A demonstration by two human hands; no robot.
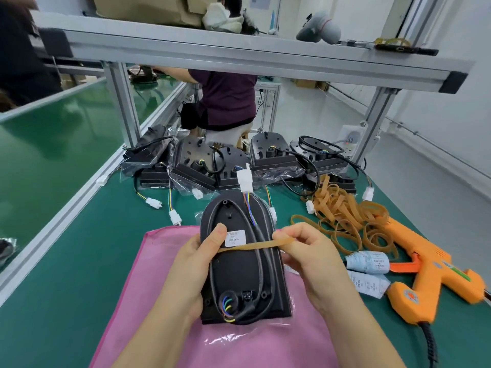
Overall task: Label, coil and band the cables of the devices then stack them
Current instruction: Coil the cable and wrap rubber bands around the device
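Lying on the green table (pixel 79 261), a pink cloth (pixel 159 261) sits under the black device (pixel 239 277), which the left hand (pixel 186 266) grips by its left edge, thumb on top, while the right hand (pixel 308 253) holds across the looped cable (pixel 261 269) a tan rubber band (pixel 249 245) pinched in its curled fingers, just below the white label (pixel 235 238).

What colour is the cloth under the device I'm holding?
Pink. The cloth shows best in the head view, the only one here.
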